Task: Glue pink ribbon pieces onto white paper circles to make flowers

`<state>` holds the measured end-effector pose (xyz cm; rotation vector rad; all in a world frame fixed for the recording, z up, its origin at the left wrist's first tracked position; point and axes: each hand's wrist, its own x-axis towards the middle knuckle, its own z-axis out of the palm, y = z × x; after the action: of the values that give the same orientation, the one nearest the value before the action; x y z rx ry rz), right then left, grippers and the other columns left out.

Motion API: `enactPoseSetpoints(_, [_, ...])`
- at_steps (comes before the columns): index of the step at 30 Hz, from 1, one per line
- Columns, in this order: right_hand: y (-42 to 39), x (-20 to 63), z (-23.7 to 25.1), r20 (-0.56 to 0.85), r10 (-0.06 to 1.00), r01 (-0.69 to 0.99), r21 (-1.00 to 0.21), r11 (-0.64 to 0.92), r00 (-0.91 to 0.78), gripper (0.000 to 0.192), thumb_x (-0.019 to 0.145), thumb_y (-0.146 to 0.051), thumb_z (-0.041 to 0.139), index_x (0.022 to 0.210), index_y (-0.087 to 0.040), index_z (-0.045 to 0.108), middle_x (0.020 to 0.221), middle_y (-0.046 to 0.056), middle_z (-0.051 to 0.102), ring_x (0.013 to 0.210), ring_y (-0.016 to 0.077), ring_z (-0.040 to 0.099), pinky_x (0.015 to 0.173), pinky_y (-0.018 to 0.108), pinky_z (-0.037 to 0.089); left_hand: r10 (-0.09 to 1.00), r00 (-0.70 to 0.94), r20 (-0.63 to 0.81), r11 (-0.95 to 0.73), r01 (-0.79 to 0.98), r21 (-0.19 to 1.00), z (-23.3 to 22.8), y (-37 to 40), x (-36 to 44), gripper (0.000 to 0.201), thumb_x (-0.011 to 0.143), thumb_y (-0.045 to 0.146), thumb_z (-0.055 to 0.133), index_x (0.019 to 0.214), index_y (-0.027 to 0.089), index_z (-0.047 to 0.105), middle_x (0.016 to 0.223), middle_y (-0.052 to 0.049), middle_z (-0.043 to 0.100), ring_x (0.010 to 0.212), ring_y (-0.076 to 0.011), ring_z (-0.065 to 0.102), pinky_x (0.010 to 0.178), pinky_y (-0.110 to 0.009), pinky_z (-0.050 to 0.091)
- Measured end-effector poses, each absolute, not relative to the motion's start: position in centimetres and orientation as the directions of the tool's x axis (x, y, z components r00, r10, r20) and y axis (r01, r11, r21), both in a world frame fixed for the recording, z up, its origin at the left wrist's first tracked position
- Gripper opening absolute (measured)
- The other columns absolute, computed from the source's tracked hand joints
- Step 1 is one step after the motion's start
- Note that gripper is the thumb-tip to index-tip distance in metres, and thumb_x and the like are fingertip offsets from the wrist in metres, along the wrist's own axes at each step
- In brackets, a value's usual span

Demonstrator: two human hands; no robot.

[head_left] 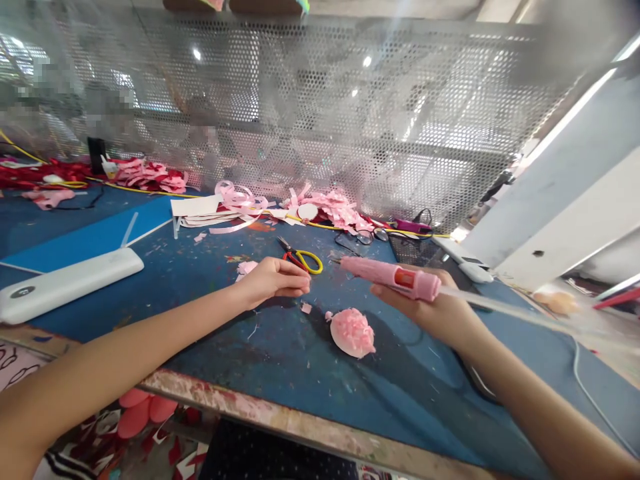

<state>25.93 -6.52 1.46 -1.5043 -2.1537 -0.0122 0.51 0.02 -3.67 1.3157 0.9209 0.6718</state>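
Observation:
A pink glue gun (385,275) is gripped in my right hand (425,303), its nozzle pointing left and a clear glue stick trailing from its back end. My left hand (280,280) hovers over the table with fingers curled and pressed together; whatever they may pinch is too small to make out. Just beyond those fingers lie scissors (303,257) with red and yellow handles. Between and below my hands rests a round pale base (345,340) covered with pink crumpled pieces (356,327). A small pink scrap (306,307) is beside it.
The blue table (280,380) has a worn front edge. A white elongated device (75,283) lies at left. Along the metal mesh (320,120) are pink strips (340,207), pale sheets (200,210) and a yellow cord (320,225). Glasses (370,235) sit at back right.

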Motion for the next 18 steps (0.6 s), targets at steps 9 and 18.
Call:
enactPoseSetpoints(9, [-5.8, 27.6, -2.4, 0.494, 0.820, 0.914, -0.110, 0.390, -0.290, 0.038, 0.090, -0.051, 0.049, 0.073, -0.017, 0.053, 0.065, -0.004, 0.051, 0.053, 0.0073, 0.044, 0.052, 0.023, 0.041, 0.828, 0.510, -0.233, 0.213, 0.099, 0.972, -4.0, 0.0, 0.6, 0.020, 0.090, 0.026, 0.058, 0.106, 0.013, 0.060, 0.102, -0.005, 0.063, 0.085, -0.0164, 0.063, 0.074, -0.034, 0.055])
enactPoseSetpoints(18, [-6.3, 27.3, -2.2, 0.550, 0.760, 0.899, -0.037, 0.435, -0.345, 0.039, 0.091, -0.050, 0.049, 0.071, -0.017, 0.052, 0.063, -0.004, 0.051, 0.051, 0.0068, 0.043, 0.050, 0.022, 0.039, 0.868, 0.441, -0.227, 0.202, 0.103, 0.974, -3.3, -0.4, 0.7, 0.013, 0.087, 0.017, 0.061, 0.099, 0.012, 0.061, 0.086, -0.001, 0.063, 0.069, -0.0109, 0.061, 0.061, -0.025, 0.053])
